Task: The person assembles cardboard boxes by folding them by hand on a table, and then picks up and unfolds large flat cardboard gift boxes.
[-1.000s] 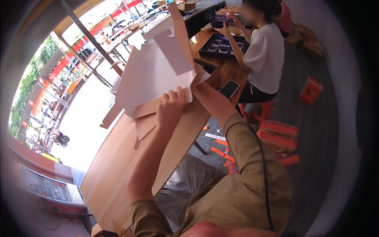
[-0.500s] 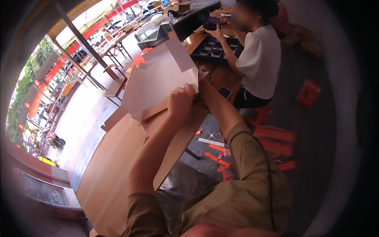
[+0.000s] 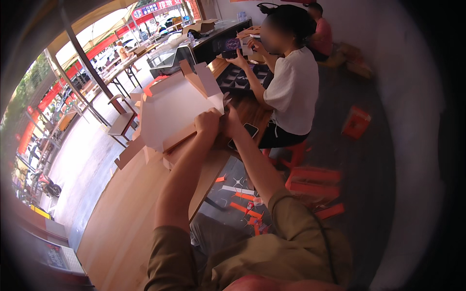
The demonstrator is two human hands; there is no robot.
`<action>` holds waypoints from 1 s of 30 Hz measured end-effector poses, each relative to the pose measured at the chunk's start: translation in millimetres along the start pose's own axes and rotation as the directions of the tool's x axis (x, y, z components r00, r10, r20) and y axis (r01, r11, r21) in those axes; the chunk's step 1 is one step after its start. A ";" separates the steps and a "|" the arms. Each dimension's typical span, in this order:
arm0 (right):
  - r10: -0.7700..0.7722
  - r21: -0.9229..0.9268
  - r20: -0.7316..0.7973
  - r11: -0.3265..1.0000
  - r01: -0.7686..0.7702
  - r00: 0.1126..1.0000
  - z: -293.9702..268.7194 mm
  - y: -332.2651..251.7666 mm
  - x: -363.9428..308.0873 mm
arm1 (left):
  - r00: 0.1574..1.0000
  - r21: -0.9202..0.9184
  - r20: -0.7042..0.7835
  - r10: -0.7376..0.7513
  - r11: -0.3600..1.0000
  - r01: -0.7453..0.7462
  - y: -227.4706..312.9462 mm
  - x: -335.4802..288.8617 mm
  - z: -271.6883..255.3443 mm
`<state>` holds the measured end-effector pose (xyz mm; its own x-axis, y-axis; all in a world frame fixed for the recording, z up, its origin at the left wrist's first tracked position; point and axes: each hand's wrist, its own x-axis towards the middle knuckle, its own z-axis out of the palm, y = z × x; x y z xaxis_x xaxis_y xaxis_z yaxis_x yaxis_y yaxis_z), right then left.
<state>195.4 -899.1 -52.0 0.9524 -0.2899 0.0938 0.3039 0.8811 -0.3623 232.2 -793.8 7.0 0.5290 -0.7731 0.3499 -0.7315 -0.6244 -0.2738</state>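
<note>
A partly folded cardboard box [image 3: 174, 109], white inside with brown flaps, rests over the far end of the wooden table, its flaps sticking out. At its near right corner my left hand [image 3: 208, 122] is closed on the folded cardboard edge. Just right of it, my right hand [image 3: 230, 120] is at the same corner, on the outer side; its fingers are mostly hidden behind my wrist and the cardboard. A phone [image 3: 244, 136] lies on the tabletop beside my right forearm.
A co-worker in a white top [image 3: 293, 89] sits at right, holding a dark box [image 3: 229, 52] above a black compartment tray [image 3: 240, 80]. The wooden table [image 3: 131, 208] runs toward me. Orange and white strips [image 3: 242, 196] litter the floor near orange boxes [image 3: 315, 182]. A chair [image 3: 121, 123] stands at left.
The view has shifted, so the scene sits further left. My hands stay at the box's corner and have come closer together. More raised flaps show at its far side.
</note>
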 end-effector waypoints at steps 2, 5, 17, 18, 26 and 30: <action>-0.088 -0.035 -0.053 0.996 0.086 0.995 7.0 14.2 -22.3 | 1.000 0.024 -0.016 -0.001 1.000 0.002 9.6 3.5 16.1; -0.183 -0.075 -0.063 0.981 0.178 0.981 8.8 29.2 -41.3 | 0.999 0.118 -0.032 -0.035 0.992 0.039 24.2 -1.7 21.0; -0.800 -0.627 -0.036 0.484 0.610 0.599 33.9 153.5 -165.5 | 0.990 -0.193 0.098 0.102 0.978 -0.082 -21.3 -48.2 -72.3; -0.810 -0.640 0.060 0.417 0.646 0.583 35.8 165.3 -180.8 | 0.990 -0.205 0.136 0.040 0.979 -0.012 -29.5 -46.0 -73.3; -0.153 -0.734 0.629 0.208 0.647 0.762 -16.7 228.0 -318.3 | 0.986 -0.208 0.165 0.033 0.978 0.002 -100.5 -54.9 -39.2; 0.241 -0.826 0.562 0.219 0.519 0.791 -66.9 255.9 -388.2 | 0.988 -0.020 0.111 0.103 0.995 -0.102 -96.6 -59.2 -48.1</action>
<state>-98.0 -586.0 -243.1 0.8396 0.1927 0.5079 0.5429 -0.2660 -0.7965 250.8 -682.4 55.8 0.4950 -0.8411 0.2180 -0.7899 -0.5402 -0.2902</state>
